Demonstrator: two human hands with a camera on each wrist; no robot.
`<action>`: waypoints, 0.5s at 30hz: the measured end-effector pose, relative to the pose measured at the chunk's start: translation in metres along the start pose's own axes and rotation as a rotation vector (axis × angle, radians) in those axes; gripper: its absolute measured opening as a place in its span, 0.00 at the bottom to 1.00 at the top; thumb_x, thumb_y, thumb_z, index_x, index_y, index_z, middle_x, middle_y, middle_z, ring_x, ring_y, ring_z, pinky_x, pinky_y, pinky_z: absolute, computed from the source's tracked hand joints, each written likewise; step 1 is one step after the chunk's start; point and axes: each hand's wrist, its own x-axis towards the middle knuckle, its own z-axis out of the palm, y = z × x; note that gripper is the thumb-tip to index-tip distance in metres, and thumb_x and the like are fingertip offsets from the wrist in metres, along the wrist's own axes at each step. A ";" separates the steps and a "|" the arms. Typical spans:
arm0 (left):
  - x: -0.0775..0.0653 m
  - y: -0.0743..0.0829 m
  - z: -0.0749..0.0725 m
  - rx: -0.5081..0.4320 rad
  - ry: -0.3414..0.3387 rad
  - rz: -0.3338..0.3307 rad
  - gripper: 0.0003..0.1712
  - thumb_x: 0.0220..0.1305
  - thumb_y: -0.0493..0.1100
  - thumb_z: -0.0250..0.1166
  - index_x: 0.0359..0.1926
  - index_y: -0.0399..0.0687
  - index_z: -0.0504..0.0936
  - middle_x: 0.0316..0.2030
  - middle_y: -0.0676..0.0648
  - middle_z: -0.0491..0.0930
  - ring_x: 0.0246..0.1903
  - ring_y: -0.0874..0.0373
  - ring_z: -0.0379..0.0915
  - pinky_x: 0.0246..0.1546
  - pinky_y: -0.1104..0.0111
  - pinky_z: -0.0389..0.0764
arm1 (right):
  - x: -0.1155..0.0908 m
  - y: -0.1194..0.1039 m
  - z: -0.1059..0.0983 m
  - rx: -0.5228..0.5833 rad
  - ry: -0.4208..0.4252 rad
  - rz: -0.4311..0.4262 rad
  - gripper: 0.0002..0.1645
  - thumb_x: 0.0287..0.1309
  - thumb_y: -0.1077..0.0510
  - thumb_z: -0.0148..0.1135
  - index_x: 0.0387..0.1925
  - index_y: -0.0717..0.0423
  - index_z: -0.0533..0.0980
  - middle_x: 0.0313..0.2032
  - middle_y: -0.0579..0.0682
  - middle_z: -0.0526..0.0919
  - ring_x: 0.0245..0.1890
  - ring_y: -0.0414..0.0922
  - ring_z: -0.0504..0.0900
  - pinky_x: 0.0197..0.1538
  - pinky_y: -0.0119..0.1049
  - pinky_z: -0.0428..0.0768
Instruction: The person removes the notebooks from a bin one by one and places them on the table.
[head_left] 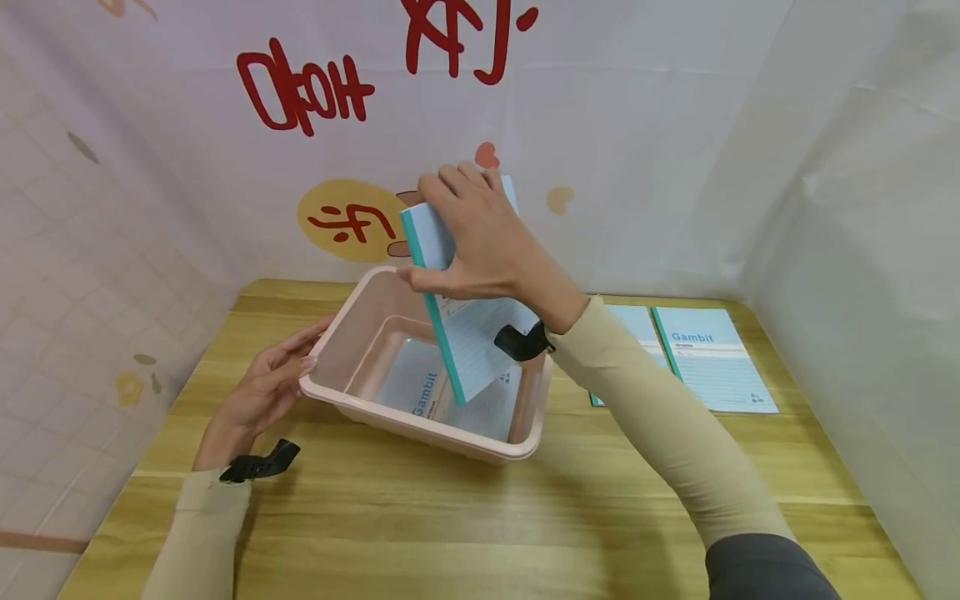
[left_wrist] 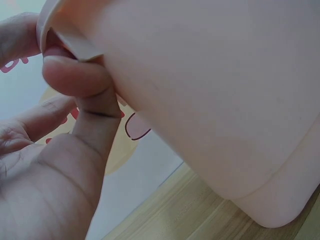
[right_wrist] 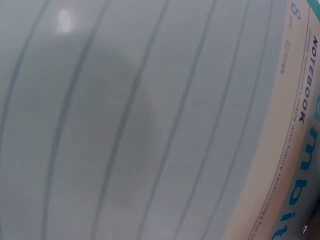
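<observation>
Right fingers grip one glossy notebook (teal-spined).

Bin partly behind raised notebook

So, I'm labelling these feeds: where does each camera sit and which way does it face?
Head: worn on the head, facing forward and down at the rectangular pale pink plastic basin and tilted teal-spined light blue paper notebook; left hand, right hand and beige sleeves show.
Left wrist: on that wrist, facing the basin's outer wall; left hand at the rim.
Right wrist: on that wrist, facing the notebook's cover; no hand clearly shows.
Shared: head and left wrist both show the basin.
</observation>
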 end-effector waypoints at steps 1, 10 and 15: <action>0.000 0.000 0.000 0.003 0.001 0.000 0.33 0.78 0.27 0.42 0.80 0.40 0.54 0.69 0.50 0.69 0.61 0.61 0.74 0.54 0.68 0.84 | -0.001 0.002 -0.005 -0.003 0.011 0.006 0.37 0.50 0.29 0.62 0.49 0.53 0.73 0.43 0.50 0.76 0.51 0.48 0.70 0.56 0.48 0.63; 0.003 -0.002 -0.001 -0.008 -0.004 -0.001 0.34 0.78 0.26 0.42 0.81 0.38 0.51 0.68 0.49 0.70 0.60 0.60 0.76 0.52 0.68 0.85 | -0.022 0.028 -0.043 -0.029 0.053 0.127 0.43 0.50 0.29 0.62 0.53 0.59 0.72 0.46 0.56 0.78 0.50 0.53 0.70 0.54 0.49 0.60; 0.003 -0.002 -0.002 -0.030 -0.008 0.013 0.33 0.78 0.26 0.41 0.81 0.38 0.51 0.68 0.49 0.70 0.59 0.60 0.76 0.51 0.68 0.85 | -0.042 0.046 -0.049 -0.036 0.047 0.183 0.40 0.50 0.29 0.63 0.47 0.59 0.71 0.40 0.54 0.76 0.45 0.53 0.69 0.52 0.49 0.59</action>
